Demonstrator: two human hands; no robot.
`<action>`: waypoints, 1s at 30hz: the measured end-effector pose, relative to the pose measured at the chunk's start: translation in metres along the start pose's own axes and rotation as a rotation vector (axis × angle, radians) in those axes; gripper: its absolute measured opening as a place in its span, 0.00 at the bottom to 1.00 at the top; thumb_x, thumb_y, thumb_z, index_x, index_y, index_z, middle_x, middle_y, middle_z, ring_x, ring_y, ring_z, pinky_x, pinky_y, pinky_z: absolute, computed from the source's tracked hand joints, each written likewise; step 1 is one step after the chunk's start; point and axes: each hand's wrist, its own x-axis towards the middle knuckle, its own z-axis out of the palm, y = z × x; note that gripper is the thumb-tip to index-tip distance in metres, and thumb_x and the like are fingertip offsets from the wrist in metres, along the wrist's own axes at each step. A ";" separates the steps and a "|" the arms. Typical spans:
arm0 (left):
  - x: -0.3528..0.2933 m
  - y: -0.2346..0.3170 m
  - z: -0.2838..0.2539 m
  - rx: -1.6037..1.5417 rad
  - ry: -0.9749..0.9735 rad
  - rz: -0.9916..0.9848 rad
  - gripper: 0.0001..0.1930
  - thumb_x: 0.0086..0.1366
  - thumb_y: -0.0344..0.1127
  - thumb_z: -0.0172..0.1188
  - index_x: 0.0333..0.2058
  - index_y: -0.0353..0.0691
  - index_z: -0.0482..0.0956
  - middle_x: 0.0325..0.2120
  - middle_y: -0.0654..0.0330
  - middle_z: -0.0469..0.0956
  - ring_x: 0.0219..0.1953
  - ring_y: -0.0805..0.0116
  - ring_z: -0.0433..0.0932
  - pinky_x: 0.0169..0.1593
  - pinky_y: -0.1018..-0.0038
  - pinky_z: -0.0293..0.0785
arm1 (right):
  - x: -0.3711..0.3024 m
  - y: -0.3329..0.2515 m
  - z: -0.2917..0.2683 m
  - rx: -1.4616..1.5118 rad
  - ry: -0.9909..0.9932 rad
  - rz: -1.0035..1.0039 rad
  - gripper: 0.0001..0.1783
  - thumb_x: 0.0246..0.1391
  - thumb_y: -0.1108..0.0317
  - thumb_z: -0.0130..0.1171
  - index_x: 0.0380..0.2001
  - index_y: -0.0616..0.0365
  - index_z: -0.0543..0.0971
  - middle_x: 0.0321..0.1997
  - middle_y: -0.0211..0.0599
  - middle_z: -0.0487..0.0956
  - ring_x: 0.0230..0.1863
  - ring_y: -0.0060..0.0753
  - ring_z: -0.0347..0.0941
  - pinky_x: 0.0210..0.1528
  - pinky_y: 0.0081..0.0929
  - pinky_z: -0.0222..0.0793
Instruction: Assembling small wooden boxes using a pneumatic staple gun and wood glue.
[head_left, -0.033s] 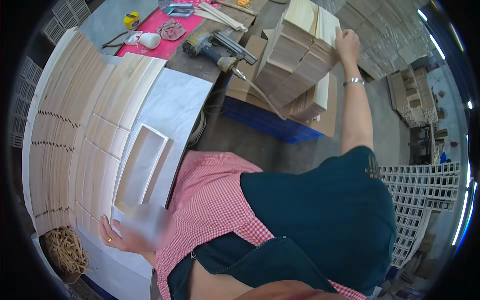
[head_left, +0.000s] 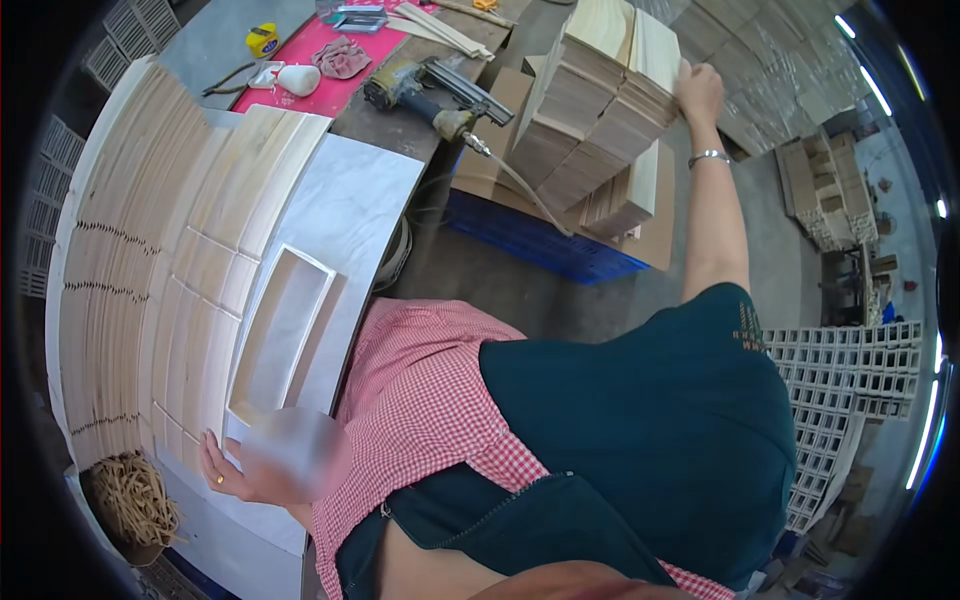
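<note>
Head view: A worker in a checked apron [head_left: 420, 400] sits or stands between two loads of pale wood, arms spread wide. The right hand [head_left: 700, 92] is at the far right, its fingers bent against the edge of a tall stack of thin wooden panels [head_left: 590, 125]; whether that grip has closed on a panel cannot be told. The stack rests on cardboard [head_left: 660, 225] over a blue crate [head_left: 560, 252]. The left hand [head_left: 240, 480], partly lost behind a blur, is at the near end of a shallow rectangular frame [head_left: 311, 335] on the marble-patterned table [head_left: 375, 190]; its grip cannot be judged either. Upright rows of wooden slats [head_left: 110, 340] line the table's left side, and a nail gun [head_left: 415, 105] lies at the far end.

Each panel is probably light, stiff and dry, best taken by its edges, though thin corners could split. The frame looks light and rigid, likely safest held by its long walls.
</note>
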 end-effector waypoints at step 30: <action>0.009 0.018 -0.009 -0.502 -0.074 -0.500 0.20 0.77 0.34 0.49 0.65 0.39 0.69 0.64 0.51 0.68 0.63 0.58 0.72 0.65 0.65 0.66 | -0.072 -0.254 -0.073 0.281 -0.487 -0.798 0.40 0.40 0.55 0.73 0.57 0.59 0.74 0.52 0.46 0.79 0.46 0.41 0.79 0.49 0.35 0.76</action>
